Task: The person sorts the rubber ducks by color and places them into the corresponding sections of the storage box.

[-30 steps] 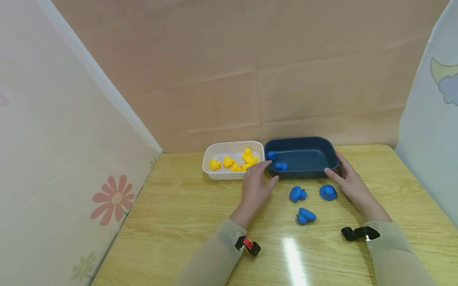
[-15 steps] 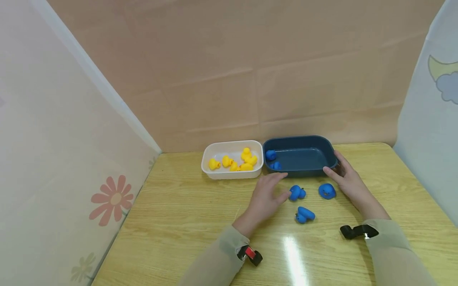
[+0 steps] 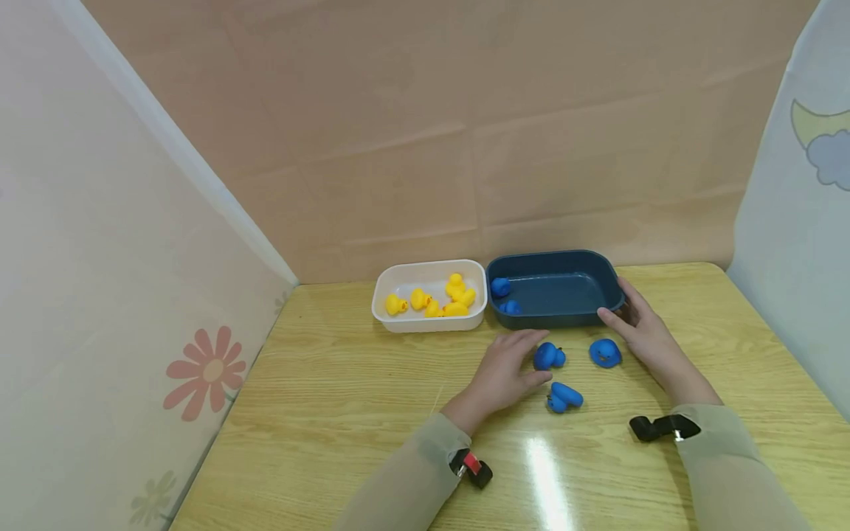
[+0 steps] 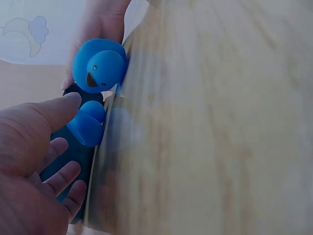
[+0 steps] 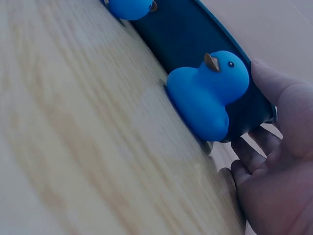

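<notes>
My left hand [image 3: 501, 372] reaches over the table beside a blue rubber duck [image 3: 548, 356]. Its thumb and fingers are spread around the duck's near side, with no firm grip visible in the left wrist view. My right hand [image 3: 654, 343] holds the right end of a dark blue tray [image 3: 564, 320], thumb at its front corner and fingers along the side. Another blue duck [image 5: 205, 98] sits upright in front of that tray near my right hand. A third blue duck [image 3: 565, 397] lies tipped closer to me. Two blue ducks [image 3: 501, 287] are inside the tray's left end.
A white tray [image 3: 425, 327] holding several yellow ducks [image 3: 421, 299] stands against the dark blue tray's left side. Both sit near the back of the wooden table [image 3: 332, 413]. A brown sheet [image 3: 398, 147] hangs behind, with pale patterned sheets at either side.
My left hand has moved from above the gap between the trays down and right to the blue duck on the table. My right hand stays on the dark blue tray.
</notes>
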The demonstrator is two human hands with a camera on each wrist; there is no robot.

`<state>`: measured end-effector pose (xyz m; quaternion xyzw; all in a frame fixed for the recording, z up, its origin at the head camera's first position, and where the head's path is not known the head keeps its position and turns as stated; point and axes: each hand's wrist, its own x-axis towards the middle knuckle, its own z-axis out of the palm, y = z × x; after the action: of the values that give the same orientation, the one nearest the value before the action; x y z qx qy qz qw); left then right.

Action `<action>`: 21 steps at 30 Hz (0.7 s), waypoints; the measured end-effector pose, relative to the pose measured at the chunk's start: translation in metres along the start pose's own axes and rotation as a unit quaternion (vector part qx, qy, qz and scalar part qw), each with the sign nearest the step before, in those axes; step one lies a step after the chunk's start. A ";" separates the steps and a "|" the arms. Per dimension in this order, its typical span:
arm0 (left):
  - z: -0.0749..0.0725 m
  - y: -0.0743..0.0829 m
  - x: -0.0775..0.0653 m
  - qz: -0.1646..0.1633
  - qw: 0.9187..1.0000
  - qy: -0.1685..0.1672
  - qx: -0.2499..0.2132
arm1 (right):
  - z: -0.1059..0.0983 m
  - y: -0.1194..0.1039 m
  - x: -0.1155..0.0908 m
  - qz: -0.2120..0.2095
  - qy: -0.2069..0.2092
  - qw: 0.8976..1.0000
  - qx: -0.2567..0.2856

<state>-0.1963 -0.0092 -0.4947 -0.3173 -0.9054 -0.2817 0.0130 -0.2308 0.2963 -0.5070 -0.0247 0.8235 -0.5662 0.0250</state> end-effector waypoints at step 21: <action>0.007 -0.003 0.007 -0.028 1.000 -0.012 0.009 | 0.002 -0.003 -0.002 -0.002 0.001 1.000 -0.007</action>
<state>-0.2027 -0.0030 -0.5008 -0.2951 -0.9166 -0.2697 -0.0024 -0.2286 0.2939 -0.5047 -0.0258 0.8273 -0.5607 0.0231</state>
